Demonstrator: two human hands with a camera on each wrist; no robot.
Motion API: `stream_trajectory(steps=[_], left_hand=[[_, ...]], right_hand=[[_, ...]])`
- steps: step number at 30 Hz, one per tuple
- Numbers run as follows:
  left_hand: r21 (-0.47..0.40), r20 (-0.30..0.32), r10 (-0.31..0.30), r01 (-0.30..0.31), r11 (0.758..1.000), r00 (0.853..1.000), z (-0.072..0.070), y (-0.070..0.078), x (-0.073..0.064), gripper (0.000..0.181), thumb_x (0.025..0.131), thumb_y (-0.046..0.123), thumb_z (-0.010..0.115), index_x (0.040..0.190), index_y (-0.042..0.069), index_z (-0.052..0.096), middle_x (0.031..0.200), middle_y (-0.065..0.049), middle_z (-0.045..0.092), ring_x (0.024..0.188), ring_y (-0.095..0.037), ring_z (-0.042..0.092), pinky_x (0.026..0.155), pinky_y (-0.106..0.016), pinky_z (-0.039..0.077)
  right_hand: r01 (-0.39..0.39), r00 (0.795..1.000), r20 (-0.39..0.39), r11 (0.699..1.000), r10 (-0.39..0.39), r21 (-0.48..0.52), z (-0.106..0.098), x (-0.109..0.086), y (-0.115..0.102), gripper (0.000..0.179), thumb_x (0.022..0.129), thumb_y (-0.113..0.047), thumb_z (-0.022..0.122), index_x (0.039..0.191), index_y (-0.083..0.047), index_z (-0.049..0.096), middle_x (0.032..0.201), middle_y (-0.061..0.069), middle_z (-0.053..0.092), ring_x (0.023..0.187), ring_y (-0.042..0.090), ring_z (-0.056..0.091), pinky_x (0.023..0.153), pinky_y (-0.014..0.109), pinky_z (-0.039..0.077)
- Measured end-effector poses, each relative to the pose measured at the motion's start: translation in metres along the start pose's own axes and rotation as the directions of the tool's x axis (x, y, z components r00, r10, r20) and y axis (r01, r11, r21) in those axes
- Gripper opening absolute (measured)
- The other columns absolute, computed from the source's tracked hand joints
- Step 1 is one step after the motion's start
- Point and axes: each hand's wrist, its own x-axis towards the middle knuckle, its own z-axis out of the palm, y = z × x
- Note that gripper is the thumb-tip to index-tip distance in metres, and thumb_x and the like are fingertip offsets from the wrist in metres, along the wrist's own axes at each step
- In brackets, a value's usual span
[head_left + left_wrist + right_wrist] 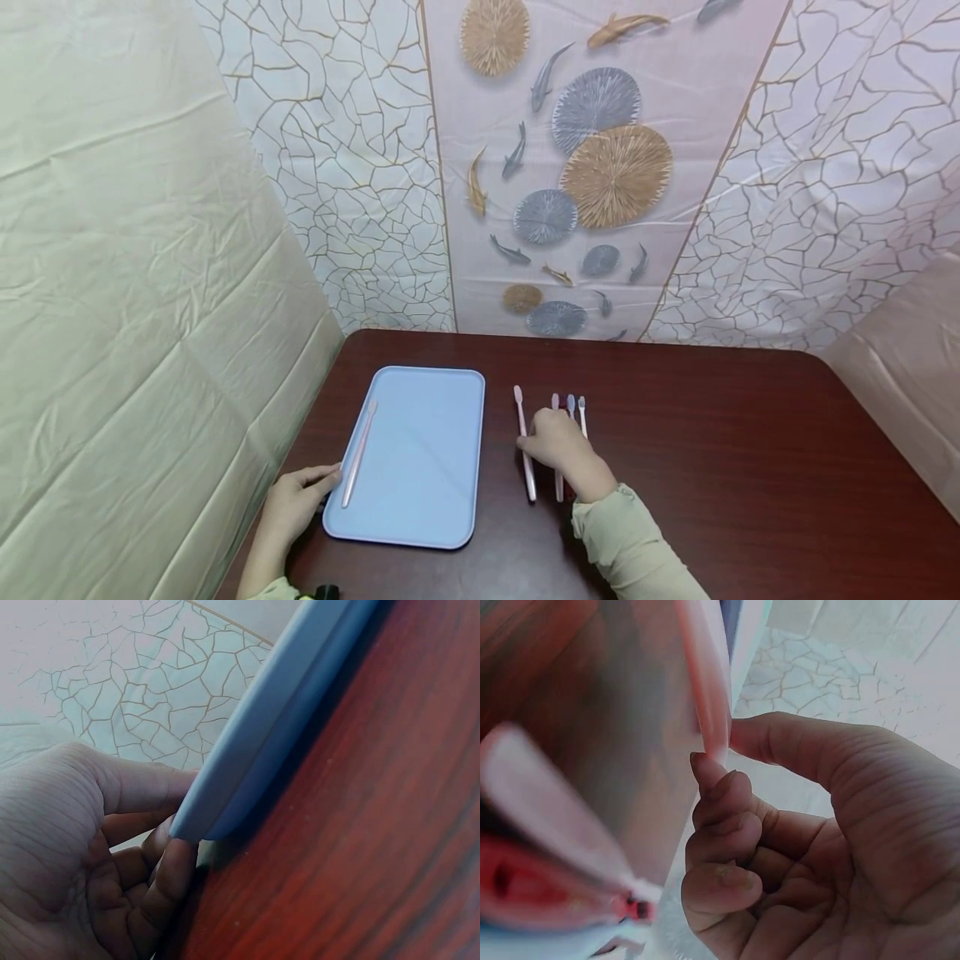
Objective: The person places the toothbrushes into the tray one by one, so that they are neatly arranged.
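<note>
My left hand [294, 500] holds the left rim of a light blue tray [423, 458], which lies on the table. In the left wrist view the thumb is at one face of the tray's edge [247, 735] and the fingertips are under the other. A pink toothbrush [362, 454] lies inside the tray along its left side. Right of the tray, my right hand [558, 442] pinches another pink toothbrush [529, 479] by its handle [709, 682], between thumb and index finger; its bristle head points to the far side. The other fingers curl into the palm.
Under and beside the right hand several more toothbrushes lie side by side: a pink one [558, 487], a red one [547, 889], a blue one [572, 404] and a white one [583, 412]. The dark brown table [750, 467] meets patterned cloth [360, 167] at the back.
</note>
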Motion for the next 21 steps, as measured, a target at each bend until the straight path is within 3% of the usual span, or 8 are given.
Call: stream_trajectory(steps=[11, 21], left_hand=[[-0.009, 0.003, -0.004, 0.004, 1.0, 1.0, -0.002, -0.001, 0.0, 0.038, 0.093, 0.03, 0.072, 0.121, 0.005, 0.074, 0.12, -0.018, 0.07, 0.082, -0.015, 0.07, 0.065, -0.03, 0.058], [-0.001, 0.01, 0.005, -0.005, 1.0, 1.0, -0.002, 0.002, 0.001, 0.039, 0.093, 0.033, 0.072, 0.12, 0.006, 0.074, 0.12, -0.017, 0.07, 0.086, -0.015, 0.071, 0.067, -0.029, 0.058]], right_hand=[[0.042, 0.999, 0.015, 0.999, -0.042, 0.023, 0.002, 0.007, -0.032, 0.035, 0.088, -0.023, 0.075, 0.056, -0.014, 0.063, 0.05, -0.004, 0.054, 0.048, 0.013, 0.05, 0.049, 0.03, 0.043], [0.056, 0.997, 0.046, 0.996, -0.059, 0.062, 0.018, 0.016, -0.066, 0.04, 0.087, -0.02, 0.071, 0.053, -0.015, 0.05, 0.046, -0.006, 0.037, 0.043, 0.01, 0.037, 0.042, 0.027, 0.035]])
